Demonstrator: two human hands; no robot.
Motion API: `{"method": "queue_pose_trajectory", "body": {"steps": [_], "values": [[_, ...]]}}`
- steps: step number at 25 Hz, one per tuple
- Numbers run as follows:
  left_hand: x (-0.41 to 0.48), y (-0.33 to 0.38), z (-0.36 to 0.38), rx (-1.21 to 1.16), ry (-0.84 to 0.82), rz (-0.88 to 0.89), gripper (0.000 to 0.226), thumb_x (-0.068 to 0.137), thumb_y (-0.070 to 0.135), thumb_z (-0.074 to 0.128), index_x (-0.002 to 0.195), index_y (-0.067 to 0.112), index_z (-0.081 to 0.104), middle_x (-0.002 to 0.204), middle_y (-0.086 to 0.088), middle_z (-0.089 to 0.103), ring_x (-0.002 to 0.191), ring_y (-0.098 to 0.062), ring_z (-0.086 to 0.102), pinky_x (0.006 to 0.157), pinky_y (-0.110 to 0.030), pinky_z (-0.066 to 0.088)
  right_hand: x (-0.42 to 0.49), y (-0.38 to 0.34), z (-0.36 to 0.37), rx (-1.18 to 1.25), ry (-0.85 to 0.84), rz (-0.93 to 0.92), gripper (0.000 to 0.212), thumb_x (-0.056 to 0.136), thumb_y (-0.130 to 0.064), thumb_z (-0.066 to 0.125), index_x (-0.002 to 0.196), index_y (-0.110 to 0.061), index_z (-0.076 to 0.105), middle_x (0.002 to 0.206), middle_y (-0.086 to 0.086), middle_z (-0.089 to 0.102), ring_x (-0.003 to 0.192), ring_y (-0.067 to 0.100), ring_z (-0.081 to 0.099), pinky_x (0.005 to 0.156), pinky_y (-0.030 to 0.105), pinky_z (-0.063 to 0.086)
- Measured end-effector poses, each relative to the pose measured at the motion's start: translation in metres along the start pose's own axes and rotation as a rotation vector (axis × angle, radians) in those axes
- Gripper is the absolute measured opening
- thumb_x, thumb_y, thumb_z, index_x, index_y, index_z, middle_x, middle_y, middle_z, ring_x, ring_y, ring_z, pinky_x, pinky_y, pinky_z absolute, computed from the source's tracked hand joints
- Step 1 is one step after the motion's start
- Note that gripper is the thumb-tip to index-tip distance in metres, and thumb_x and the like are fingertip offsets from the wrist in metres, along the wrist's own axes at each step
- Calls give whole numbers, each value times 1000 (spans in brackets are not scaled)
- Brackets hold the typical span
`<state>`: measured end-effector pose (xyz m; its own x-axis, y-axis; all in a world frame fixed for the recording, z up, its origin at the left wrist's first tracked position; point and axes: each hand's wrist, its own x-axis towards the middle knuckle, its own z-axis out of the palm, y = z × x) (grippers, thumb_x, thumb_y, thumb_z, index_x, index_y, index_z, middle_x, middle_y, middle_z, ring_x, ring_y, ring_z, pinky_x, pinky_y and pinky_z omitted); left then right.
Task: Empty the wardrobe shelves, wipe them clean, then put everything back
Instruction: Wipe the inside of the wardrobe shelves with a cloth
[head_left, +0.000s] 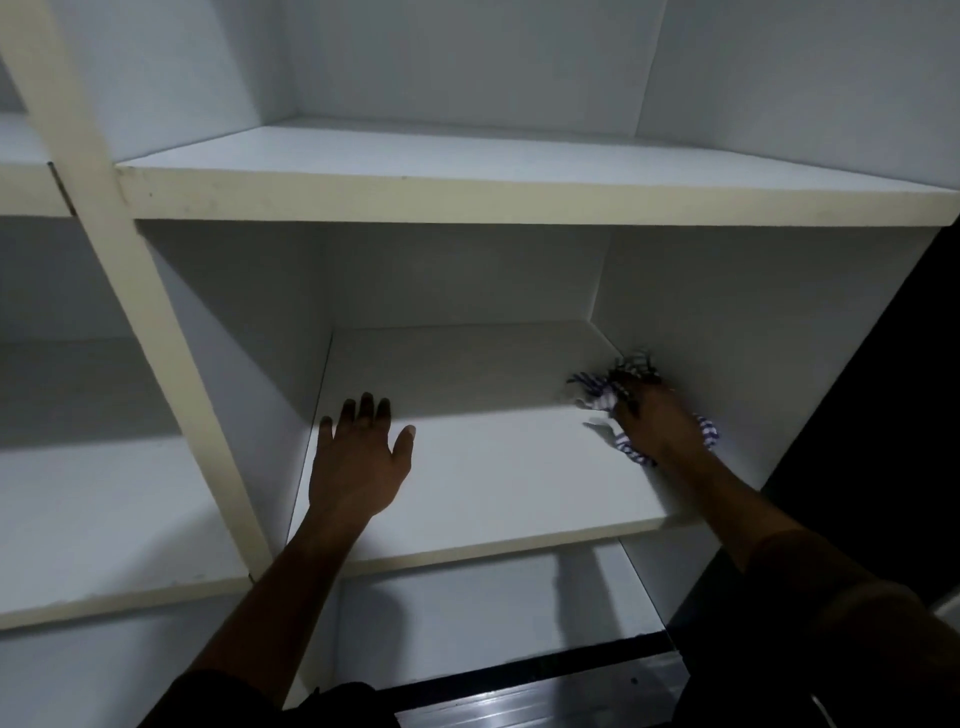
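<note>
A white wardrobe shelf (493, 478) lies in front of me with nothing stored on it. My left hand (358, 457) rests flat on its left part, fingers straight and spread. My right hand (654, 421) is at the shelf's right side, close to the side wall, and presses a crumpled blue-and-white striped cloth (597, 389) onto the board. The cloth bunches out ahead of the fingers and behind the wrist. The fingers themselves are partly hidden in the cloth.
Another bare white shelf (467, 171) sits above, and one below (467, 623). A cream upright post (156, 312) divides off further shelves on the left (104, 519). A dark sliding-door track (545, 670) runs along the bottom; a dark panel stands at the right.
</note>
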<state>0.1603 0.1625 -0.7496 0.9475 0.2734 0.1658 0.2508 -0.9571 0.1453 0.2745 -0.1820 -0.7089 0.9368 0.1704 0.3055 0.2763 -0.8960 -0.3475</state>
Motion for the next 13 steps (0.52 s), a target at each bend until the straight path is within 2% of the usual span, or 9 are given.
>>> {"method": "queue_pose_trajectory", "body": {"steps": [2, 3, 6, 7, 9, 10, 11, 13], "values": [[0, 0, 1, -4, 4, -6, 67, 105, 54, 17, 162, 19, 16, 169, -5, 12, 156, -23, 7, 126, -45, 3, 15, -20, 25, -81, 32, -50, 54, 89, -37, 37, 125, -10, 67, 130, 17, 65, 126, 31, 56, 113, 33, 27], [0, 0, 2, -9, 6, -7, 66, 105, 54, 18, 162, 19, 16, 169, -5, 11, 156, -22, 7, 126, -44, 3, 21, -38, 39, -79, 31, -93, 60, 88, -40, 34, 131, -11, 65, 136, 15, 61, 130, 30, 53, 116, 34, 25], [-1, -1, 0, -47, 1, -1, 67, 105, 55, 18, 162, 20, 15, 170, -4, 9, 157, -21, 5, 126, -43, 1, 12, -111, 69, 36, 23, -352, 48, 85, -22, 47, 127, -12, 67, 130, 14, 65, 120, 32, 61, 109, 38, 41], [-1, -1, -1, -52, -4, 3, 67, 105, 56, 17, 162, 20, 15, 170, -4, 9, 157, -21, 4, 127, -43, 0, 3, -126, 71, 83, -44, -457, 46, 84, -17, 48, 126, -12, 68, 128, 13, 67, 118, 31, 63, 106, 36, 44], [-1, -1, -1, -50, -1, 4, 70, 103, 59, 13, 162, 21, 16, 169, -3, 10, 157, -21, 5, 127, -43, 2, -5, -128, 62, 121, -173, -621, 44, 86, -15, 49, 126, -11, 67, 130, 12, 66, 120, 28, 59, 102, 30, 42], [-1, -1, -1, -54, 3, 0, 71, 102, 59, 12, 162, 21, 17, 169, -3, 11, 157, -21, 6, 127, -43, 2, 5, -113, 55, 124, -146, -639, 44, 86, -16, 51, 126, -8, 67, 130, 14, 65, 121, 27, 57, 103, 29, 40], [-1, -1, -2, -62, 1, -8, 71, 102, 60, 13, 162, 22, 17, 169, -3, 12, 157, -21, 7, 127, -43, 3, 17, -93, 45, 161, -103, -536, 45, 85, -16, 52, 126, -5, 66, 131, 17, 64, 123, 29, 55, 105, 29, 37], [-1, 0, -2, -75, 12, -22, 74, 99, 61, 11, 161, 22, 19, 169, -2, 13, 156, -20, 7, 126, -42, 3, 51, -35, 23, 122, -113, -143, 37, 92, -13, 56, 127, -9, 64, 134, 19, 61, 124, 32, 57, 107, 34, 40]]}}
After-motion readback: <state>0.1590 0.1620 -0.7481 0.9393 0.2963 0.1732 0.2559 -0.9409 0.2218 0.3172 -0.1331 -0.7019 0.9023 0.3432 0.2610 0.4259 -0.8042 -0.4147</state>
